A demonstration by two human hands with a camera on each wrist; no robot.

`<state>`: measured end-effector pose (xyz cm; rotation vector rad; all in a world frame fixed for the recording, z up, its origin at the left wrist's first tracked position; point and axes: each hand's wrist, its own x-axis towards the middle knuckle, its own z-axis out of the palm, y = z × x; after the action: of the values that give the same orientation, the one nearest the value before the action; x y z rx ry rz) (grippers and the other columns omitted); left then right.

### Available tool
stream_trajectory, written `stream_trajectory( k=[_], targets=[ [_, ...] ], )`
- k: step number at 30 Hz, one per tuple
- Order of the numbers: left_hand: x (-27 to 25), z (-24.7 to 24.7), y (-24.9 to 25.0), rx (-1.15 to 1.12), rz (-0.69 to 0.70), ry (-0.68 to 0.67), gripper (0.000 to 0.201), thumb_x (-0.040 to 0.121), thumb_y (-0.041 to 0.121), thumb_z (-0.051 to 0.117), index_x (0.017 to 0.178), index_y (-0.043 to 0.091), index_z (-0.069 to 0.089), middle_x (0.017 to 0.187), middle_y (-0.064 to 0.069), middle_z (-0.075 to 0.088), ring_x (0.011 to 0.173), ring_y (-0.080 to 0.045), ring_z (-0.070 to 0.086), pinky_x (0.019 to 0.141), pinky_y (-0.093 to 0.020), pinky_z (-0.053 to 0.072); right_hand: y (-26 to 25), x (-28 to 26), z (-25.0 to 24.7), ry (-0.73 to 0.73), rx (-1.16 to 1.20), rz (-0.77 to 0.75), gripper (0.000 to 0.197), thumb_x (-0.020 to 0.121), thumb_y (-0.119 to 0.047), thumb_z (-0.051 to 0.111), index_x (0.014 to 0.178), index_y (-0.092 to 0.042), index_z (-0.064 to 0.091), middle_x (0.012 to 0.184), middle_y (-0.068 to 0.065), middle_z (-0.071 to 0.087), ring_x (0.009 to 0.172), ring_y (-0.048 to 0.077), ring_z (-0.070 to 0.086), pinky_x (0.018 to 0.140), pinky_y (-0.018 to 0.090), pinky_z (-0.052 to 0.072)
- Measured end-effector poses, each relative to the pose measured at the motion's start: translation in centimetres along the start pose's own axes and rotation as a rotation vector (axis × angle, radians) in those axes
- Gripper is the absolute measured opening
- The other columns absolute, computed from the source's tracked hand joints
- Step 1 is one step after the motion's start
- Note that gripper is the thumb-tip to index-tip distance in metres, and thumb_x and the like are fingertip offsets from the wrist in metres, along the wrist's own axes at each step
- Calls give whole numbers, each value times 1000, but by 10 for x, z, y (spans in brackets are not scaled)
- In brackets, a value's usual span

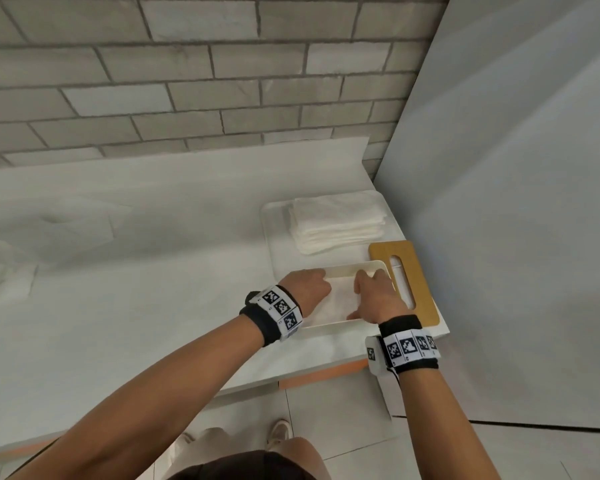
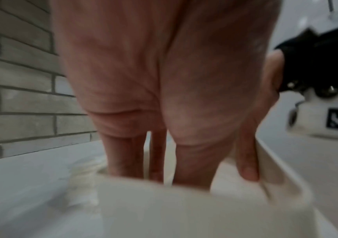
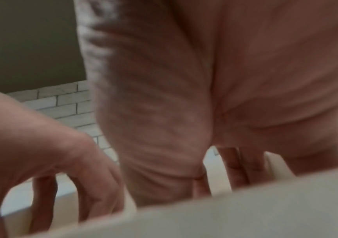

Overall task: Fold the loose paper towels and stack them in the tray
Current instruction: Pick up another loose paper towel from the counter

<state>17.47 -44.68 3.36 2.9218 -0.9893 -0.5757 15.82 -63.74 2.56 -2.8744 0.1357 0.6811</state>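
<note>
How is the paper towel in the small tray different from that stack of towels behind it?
The paper towel in the tray is a thin, low layer; the folded stack stands many layers high. The first lies inside the cream tray with the left hand and right hand on it; the stack sits untouched on a flat white board. Both are white.

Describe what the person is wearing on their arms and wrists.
Both forearms are bare, with no sleeves. The left wrist carries a black strap wrapped by a white band printed with square black-and-white coded markers. The right wrist carries a matching band, plus a small white box-shaped unit with its own marker.
</note>
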Motion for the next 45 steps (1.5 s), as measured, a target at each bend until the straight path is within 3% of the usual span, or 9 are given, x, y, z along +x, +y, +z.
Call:
stream_trajectory(
  k=[4, 7, 11, 14, 20, 26, 34, 38, 45],
  targets=[
    [1, 12, 5, -20, -34, 32, 30, 105, 11, 50, 131, 6, 62, 139, -16, 53, 124, -34, 53, 95, -42, 49, -12, 2, 9, 77, -132, 50, 94, 80, -44, 94, 150, -15, 39, 152, 19, 38, 143, 38, 40, 117, 44, 44],
    [-18, 0, -8, -158, 32, 108, 27, 99, 8, 61, 126, 10, 60, 128, -12, 57, 109, -33, 60, 79, -41, 49, -16, -10, -4, 47, -33, 60, 74, 83, -32, 91, 141, -17, 47, 144, 14, 43, 137, 36, 46, 112, 44, 49],
    [-79, -13, -65, -576, -38, 524, 20, 100, 34, 65, 118, 28, 60, 112, 9, 62, 99, -14, 62, 81, -35, 53, -42, -46, -11, 502, 284, -52, 32, 92, -17, 81, 118, -21, 62, 118, 5, 62, 100, 26, 65, 80, 37, 52],
    [-133, 6, -148, -620, -247, 687, 8, 98, 31, 67, 104, 31, 62, 99, 16, 63, 94, -9, 63, 80, -36, 57, -106, -75, -3, 675, 572, -196, 18, 96, -18, 78, 107, -25, 65, 104, -6, 70, 94, 14, 67, 81, 34, 52],
    [-234, 53, -345, -423, -672, 586, 17, 96, 19, 68, 113, 16, 68, 111, -8, 68, 107, -34, 64, 83, -42, 55, -246, -72, 55, 396, 793, -310, 19, 97, -15, 79, 93, -31, 69, 87, -18, 75, 86, 2, 73, 77, 27, 61],
    [-268, 106, -483, -365, -832, 257, 68, 97, 46, 67, 156, 27, 38, 168, -5, 27, 157, -36, 19, 122, -54, 30, -365, -50, 103, 218, 793, -377, 19, 98, -17, 76, 89, -31, 68, 90, -20, 75, 92, 6, 73, 82, 32, 61],
    [-304, 144, -434, -457, -474, 382, 60, 89, 13, 67, 147, 12, 52, 146, -16, 57, 137, -40, 49, 117, -45, 41, -447, -12, 129, 223, 609, -224, 6, 103, -41, 66, 102, -38, 61, 101, -16, 71, 93, 8, 71, 81, 39, 60],
    [-335, 153, -398, -672, -393, 358, 66, 85, -8, 51, 146, 16, 46, 147, -6, 52, 131, -24, 55, 113, -31, 44, -484, 28, 127, 283, 487, -94, 38, 108, -51, 54, 129, -20, 54, 124, 7, 62, 110, 34, 67, 84, 43, 52],
    [-365, 161, -397, -644, -294, 511, 17, 106, 15, 58, 120, 18, 65, 122, 6, 69, 104, -11, 67, 97, -29, 54, -559, 118, 111, 210, 224, 69, 92, 97, -79, 45, 160, -14, 32, 159, 16, 38, 142, 41, 41, 111, 56, 39]
  ],
)
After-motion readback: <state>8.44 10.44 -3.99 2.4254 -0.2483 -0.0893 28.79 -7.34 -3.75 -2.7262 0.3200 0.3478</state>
